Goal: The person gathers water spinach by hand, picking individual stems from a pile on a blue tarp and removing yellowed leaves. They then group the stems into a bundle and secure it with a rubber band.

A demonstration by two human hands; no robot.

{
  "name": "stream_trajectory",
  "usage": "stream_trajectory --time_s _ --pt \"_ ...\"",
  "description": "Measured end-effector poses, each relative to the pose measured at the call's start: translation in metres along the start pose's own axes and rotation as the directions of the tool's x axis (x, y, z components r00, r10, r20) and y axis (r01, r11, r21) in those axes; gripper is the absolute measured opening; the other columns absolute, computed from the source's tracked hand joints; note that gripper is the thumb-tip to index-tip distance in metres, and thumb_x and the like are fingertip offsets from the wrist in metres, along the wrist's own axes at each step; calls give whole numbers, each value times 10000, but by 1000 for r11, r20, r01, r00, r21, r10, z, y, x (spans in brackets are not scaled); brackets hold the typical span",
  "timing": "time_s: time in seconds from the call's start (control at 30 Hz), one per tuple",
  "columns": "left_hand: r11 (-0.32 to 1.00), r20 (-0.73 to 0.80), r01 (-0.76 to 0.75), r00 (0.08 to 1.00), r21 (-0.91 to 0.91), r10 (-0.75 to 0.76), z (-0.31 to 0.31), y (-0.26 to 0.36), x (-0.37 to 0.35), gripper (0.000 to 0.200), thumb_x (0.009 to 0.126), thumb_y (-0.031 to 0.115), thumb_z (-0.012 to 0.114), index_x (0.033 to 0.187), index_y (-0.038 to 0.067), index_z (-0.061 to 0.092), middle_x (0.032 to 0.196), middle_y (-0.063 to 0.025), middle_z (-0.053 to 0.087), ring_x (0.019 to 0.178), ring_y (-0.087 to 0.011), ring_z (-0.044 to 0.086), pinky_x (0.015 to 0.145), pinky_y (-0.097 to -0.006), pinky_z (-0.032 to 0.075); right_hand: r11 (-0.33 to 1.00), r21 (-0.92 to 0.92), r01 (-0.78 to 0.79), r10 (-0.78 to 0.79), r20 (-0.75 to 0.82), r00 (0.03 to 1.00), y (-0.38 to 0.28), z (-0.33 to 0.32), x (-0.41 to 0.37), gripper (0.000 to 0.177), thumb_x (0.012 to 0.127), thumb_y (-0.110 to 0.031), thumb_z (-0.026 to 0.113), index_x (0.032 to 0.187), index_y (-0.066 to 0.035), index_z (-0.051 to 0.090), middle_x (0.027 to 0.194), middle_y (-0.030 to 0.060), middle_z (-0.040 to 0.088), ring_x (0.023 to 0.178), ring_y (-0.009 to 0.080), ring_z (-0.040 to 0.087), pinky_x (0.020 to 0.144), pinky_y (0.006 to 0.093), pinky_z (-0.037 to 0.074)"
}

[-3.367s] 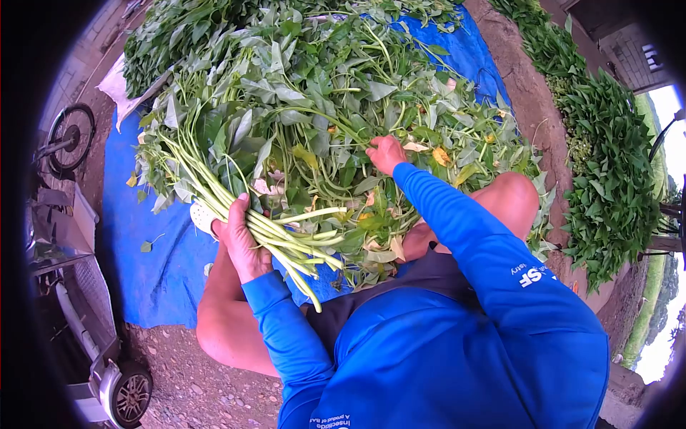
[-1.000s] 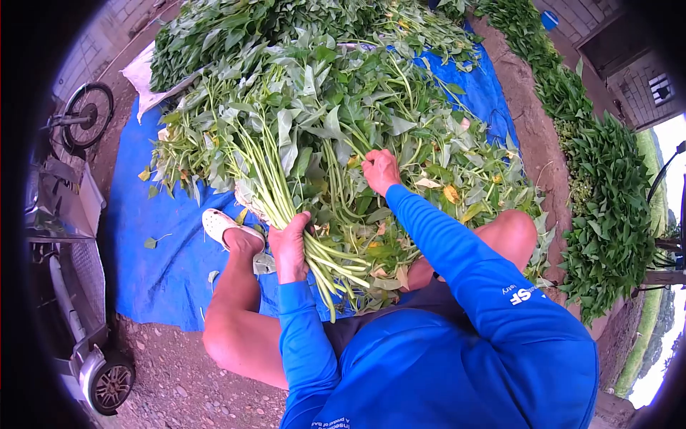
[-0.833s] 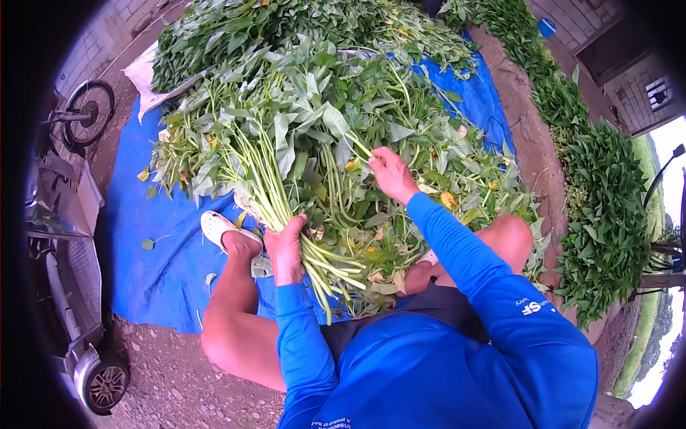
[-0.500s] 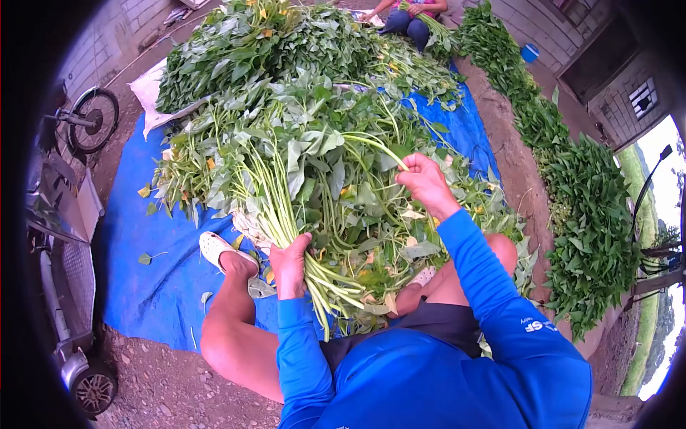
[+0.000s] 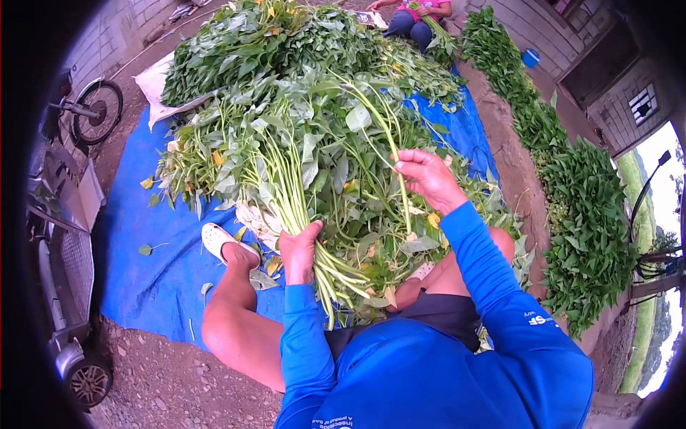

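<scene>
My left hand (image 5: pixel 299 250) is wrapped round a thick bunch of leafy green stems (image 5: pixel 291 193). The cut ends fan out below my fist toward my lap, and the leaves spread away from me. In my right hand (image 5: pixel 427 179), thumb and fingers pinch a single long green stem (image 5: pixel 389 132), held nearly upright to the right of the bunch. Its lower end hangs below my fingers. Under both hands lies a big heap of cut leafy greens (image 5: pixel 343 164), with some yellowed leaves mixed in.
A blue tarp (image 5: pixel 150 279) lies under the heap. More greens are piled at the back (image 5: pixel 264 50) and in a long row on the right (image 5: pixel 586 229). Another person (image 5: pixel 418 18) sits at the far end holding stems. A motorcycle wheel (image 5: pixel 96 112) stands at left.
My right hand has turned, and the stem in it now stands more upright, its lower end hanging below the fingers. My left hand keeps the bunch, shifted slightly right and up.
</scene>
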State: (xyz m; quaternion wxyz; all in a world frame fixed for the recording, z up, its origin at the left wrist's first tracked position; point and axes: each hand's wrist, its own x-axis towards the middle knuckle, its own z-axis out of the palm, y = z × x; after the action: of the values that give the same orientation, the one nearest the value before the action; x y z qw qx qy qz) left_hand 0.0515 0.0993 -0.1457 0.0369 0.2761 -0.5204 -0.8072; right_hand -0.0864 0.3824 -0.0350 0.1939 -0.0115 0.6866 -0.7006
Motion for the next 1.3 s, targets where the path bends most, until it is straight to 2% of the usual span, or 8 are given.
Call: stream_trajectory --time_s 0.5,0.7,0.87,1.0,1.07,1.13,1.27,1.3 --pt "985 -65 -163 984 54 166 13 -10 -3 350 911 100 866 1189 -44 711 1080 -108 788 889 -161 727 830 -319 590 782 -552 291 -462 -198 864 47 67 14 303 969 -121 748 1231 30 766 1021 128 759 877 198 737 844 333 591" --pt "944 123 89 991 -319 -52 13 -49 15 272 980 159 816 1205 41 718 1000 -40 766 765 -140 702 693 -301 608 938 -331 -108 146 93 985 116 118 -8 302 1016 -64 725 1306 10 768 1125 81 806 985 123 703 914 288 570" --pt "837 299 406 904 -367 -307 -2 -78 28 312 1010 240 804 1250 74 693 1034 -38 759 824 -157 733 711 -332 636 974 -141 -180 174 -54 983 171 123 -18 215 1035 -72 725 1206 48 774 1087 86 796 928 127 711 842 298 594" --pt "959 -78 -30 997 -283 8 19 -94 15 527 930 206 889 1338 -9 633 1175 -83 733 906 -187 721 765 -325 604 975 -17 -223 223 30 974 181 132 -35 141 1042 -90 724 1104 24 779 985 58 777 856 99 684 774 297 588" --pt "938 40 223 975 -265 -221 0 -109 27 467 878 79 860 1268 -56 642 981 -92 746 786 -205 722 697 -339 599 966 -189 -174 207 173 963 195 123 -35 207 1040 -118 720 1195 4 785 1039 48 786 890 109 701 796 308 594" --pt "967 -62 183 978 -174 -197 -4 -81 17 333 864 31 819 1152 -47 673 873 -87 734 672 -191 692 628 -332 584 920 -191 -342 385 283 878 161 108 -29 237 1036 -149 724 1225 -18 784 1066 30 780 876 124 717 777 297 599" --pt "998 -92 66 994 0 -66 -21 -22 6 201 880 35 796 1032 -13 674 816 -70 708 584 -143 627 546 -290 521 921 -340 -189 4 -477 879 211 19 55 276 970 -199 720 1196 -63 801 997 55 790 867 178 724 816 323 585" --pt "998 -84 31 996 59 -26 -25 -13 5 204 892 42 790 1058 -8 681 808 -61 705 592 -132 624 547 -273 509 855 -448 -262 23 -473 881 221 -2 71 271 973 -203 706 1189 -74 807 1031 96 801 913 225 742 872 340 586"
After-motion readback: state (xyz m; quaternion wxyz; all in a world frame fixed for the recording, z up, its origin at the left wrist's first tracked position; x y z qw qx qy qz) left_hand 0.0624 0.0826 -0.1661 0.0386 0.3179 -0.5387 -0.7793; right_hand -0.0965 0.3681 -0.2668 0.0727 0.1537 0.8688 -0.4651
